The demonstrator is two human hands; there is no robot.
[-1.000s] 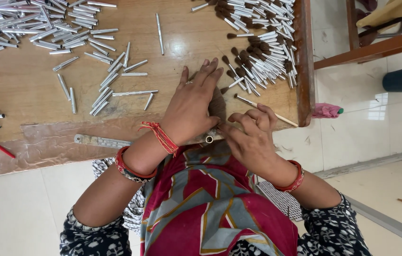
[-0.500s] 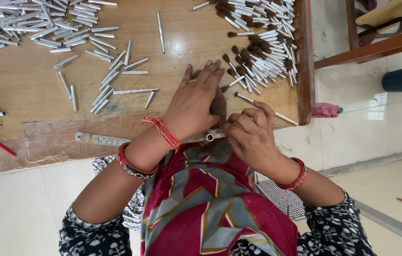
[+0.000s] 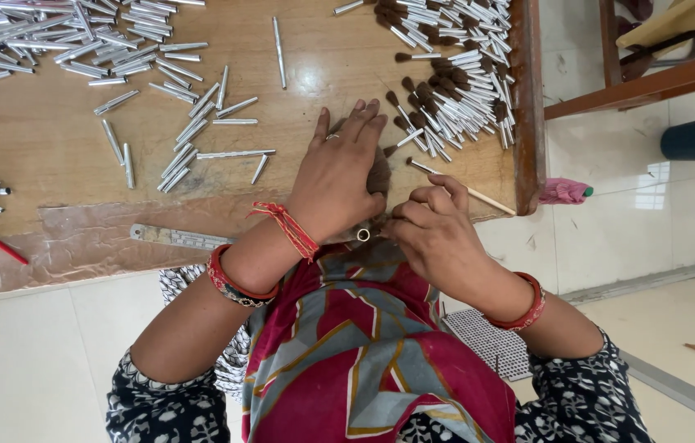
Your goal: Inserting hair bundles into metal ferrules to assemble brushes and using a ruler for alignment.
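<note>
**Pressing hair, feeding a ferrule**

While lying loose across the wooden counter (image 3: 52, 238), heaps of silver tubes (image 3: 60, 41) crowding the far left, a flat metal ruler (image 3: 175, 237) resting near the front edge. Moving right: left hand (image 3: 339, 176) spread flat, fingers unclenched, pressing down on a tuft of brown hair (image 3: 378, 174) at the counter's near edge. Right hand (image 3: 433, 226) pinching closed on a small metal ferrule (image 3: 363, 235) just beside that tuft. Farther right, finished brush heads (image 3: 454, 82) piling up, a thin wooden stick (image 3: 470, 195) lying close by. Risking, judging by the tight pinch, scattering hairs should the flat palm slip, or dropping the ferrule off the edge into the lap.
</note>
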